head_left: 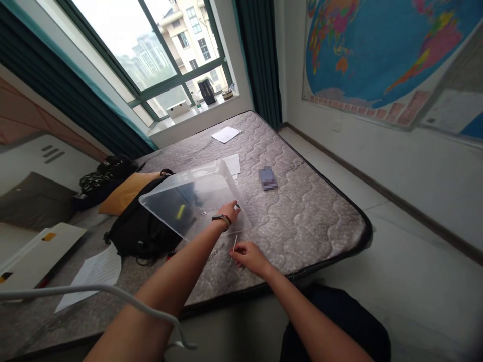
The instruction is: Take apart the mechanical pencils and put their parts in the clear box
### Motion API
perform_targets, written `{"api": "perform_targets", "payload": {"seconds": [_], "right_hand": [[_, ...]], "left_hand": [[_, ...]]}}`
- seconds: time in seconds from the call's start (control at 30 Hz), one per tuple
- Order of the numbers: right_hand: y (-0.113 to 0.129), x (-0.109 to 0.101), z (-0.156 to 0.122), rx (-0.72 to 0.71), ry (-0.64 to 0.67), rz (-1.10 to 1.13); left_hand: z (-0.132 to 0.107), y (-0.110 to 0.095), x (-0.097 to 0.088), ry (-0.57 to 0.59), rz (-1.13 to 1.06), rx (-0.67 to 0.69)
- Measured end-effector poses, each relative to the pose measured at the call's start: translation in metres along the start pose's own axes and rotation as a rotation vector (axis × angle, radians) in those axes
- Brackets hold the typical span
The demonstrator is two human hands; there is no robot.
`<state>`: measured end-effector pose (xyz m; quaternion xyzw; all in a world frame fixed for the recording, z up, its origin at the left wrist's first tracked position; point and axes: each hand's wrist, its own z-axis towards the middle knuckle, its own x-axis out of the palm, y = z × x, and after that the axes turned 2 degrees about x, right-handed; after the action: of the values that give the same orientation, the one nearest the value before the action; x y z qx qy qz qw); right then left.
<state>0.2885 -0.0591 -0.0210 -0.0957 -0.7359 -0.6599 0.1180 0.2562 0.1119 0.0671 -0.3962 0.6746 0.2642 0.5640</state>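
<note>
A clear plastic bin [225,182] lies tipped on the patterned mattress [302,226], its opening facing me. My left hand [233,212], with a dark band on the wrist, reaches into its right side. The fingers are closed at a small dark thing too small to name. Lower and to the right, just outside the bin, my right hand [249,256] pinches a thin white stick [236,241] held nearly upright. A yellow-green strip [181,211] shows in or through the bin.
Left of the bin lie a black backpack [139,231], an orange-yellow envelope or cushion [128,193] and a printed sheet [98,269]. Beyond are white papers [226,134] and a blurred dark-blue item [267,178]. A grey cable [113,290] crosses the lower left, near my left forearm.
</note>
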Motion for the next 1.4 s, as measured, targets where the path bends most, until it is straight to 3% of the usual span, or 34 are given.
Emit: {"api": "perform_targets", "payload": {"seconds": [0.2, 0.37, 0.53, 0.7, 0.9, 1.13, 1.4], "right_hand": [[-0.003, -0.003, 0.007, 0.027, 0.026, 0.021], [0.002, -0.004, 0.012, 0.021, 0.026, 0.03], [0.005, -0.005, 0.01, 0.012, 0.039, 0.002], [0.005, -0.004, 0.009, 0.029, 0.049, -0.023], [0.009, 0.001, 0.005, -0.029, 0.003, -0.203], [0.007, 0.001, -0.001, -0.025, -0.115, -0.325], [0.01, 0.005, -0.005, -0.044, -0.11, -0.39]], "left_hand": [[0.001, -0.005, 0.002, 0.011, 0.063, 0.047], [-0.007, 0.008, -0.003, 0.026, 0.085, 0.047], [-0.01, 0.024, -0.002, 0.051, 0.122, -0.059], [-0.006, 0.028, 0.002, 0.016, 0.146, -0.168], [-0.003, 0.018, 0.005, -0.009, 0.14, -0.026], [-0.014, 0.016, 0.009, -0.103, 0.191, 0.026], [-0.015, 0.01, 0.012, -0.099, 0.166, 0.167]]}}
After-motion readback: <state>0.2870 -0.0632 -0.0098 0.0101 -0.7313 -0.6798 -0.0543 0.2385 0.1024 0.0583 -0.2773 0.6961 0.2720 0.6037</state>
